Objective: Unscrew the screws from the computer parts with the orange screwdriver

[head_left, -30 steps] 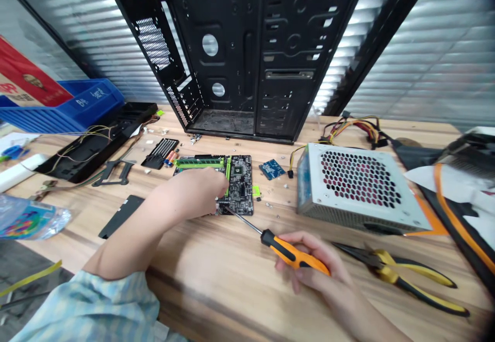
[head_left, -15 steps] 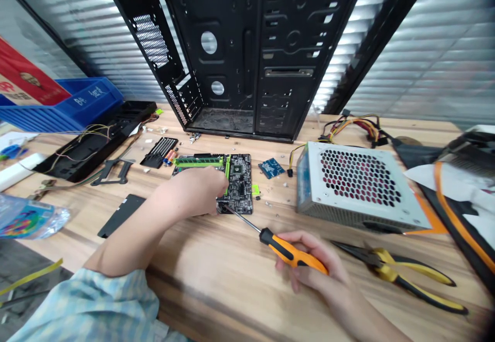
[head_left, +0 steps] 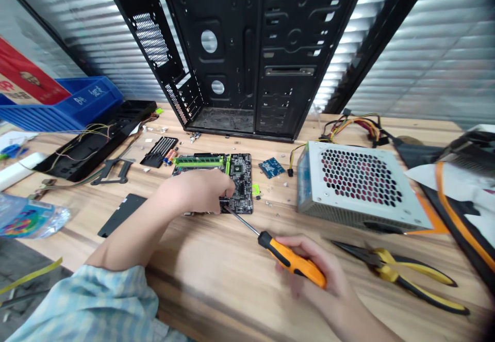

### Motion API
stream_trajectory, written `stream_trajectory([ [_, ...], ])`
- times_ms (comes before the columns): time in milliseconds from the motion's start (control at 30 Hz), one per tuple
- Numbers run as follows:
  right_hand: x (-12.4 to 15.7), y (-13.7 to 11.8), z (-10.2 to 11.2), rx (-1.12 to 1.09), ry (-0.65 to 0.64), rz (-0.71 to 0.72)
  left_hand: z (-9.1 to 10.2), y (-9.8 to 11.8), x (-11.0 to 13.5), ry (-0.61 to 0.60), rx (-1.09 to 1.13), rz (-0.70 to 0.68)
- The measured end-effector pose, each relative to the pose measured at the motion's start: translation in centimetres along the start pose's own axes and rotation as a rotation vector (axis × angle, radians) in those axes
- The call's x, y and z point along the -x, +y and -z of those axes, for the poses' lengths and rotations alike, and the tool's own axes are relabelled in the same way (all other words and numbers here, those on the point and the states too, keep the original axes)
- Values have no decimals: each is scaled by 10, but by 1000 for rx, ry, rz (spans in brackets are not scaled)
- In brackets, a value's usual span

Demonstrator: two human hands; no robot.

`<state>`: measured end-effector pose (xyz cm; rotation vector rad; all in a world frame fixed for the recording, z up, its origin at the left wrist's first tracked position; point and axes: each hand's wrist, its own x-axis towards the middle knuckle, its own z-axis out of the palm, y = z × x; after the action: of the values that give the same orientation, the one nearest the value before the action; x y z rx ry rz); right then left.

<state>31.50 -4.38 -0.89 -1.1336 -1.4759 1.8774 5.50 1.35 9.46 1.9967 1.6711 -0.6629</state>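
1. My left hand (head_left: 197,192) is curled over the motherboard (head_left: 240,187), close to its near edge. I cannot tell whether it is pinching anything.
2. My right hand (head_left: 309,264) is closed around the screwdriver (head_left: 290,258), and the shaft runs up to the board's near corner, right beside my left fingers.
3. The motherboard lies flat on the bench (head_left: 216,259), just in front of the case (head_left: 232,48).
4. Main risk: the tip could slip if I press off-line, scratching the board or jabbing my left fingers.
5. Nothing visible clamps the board, so uneven pressure could shift it.
6. The loose screws (head_left: 268,205) could get knocked around or end up under the board if I nudge it.
7. Count: one motherboard, one RAM stick (head_left: 199,161), one screwdriver, one pair of pliers (head_left: 398,275), one power supply (head_left: 358,187), one blue card (head_left: 271,167) and one case. The screws are too small to count exactly, but I see several.
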Motion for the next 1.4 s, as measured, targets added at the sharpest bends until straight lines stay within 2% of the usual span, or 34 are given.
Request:
stream_trajectory([
  [133, 7, 9, -6, 244, 31, 125, 1, 1, 0, -12, -9, 3],
  [267, 11, 17, -4, 518, 16, 361, 1, 1, 0, -10, -9, 17],
  [367, 10, 18, -3, 622, -18, 516, 1, 1, 0, -9, -6, 20],
  [467, 8, 18, -4, 670, 1, 568, 1, 2, 0, -1, -8, 16],
  [567, 9, 17, -7, 663, 54, 533, 2, 3, 1, 7, -15, 37],
  [733, 11, 17, -13, 497, 152, 379, 6, 3, 7, -1, -24, 79],
  [967, 13, 14, -9, 341, 84, 213, 8, 3, 10, 16, -52, 92],
  [1200, 14, 3, -15, 102, 100, -8, 4, -1, 6, 49, -37, 65],
  [1400, 14, 6, -12, 12, 73, -40, 2, -3, 6, 52, -35, 53],
])
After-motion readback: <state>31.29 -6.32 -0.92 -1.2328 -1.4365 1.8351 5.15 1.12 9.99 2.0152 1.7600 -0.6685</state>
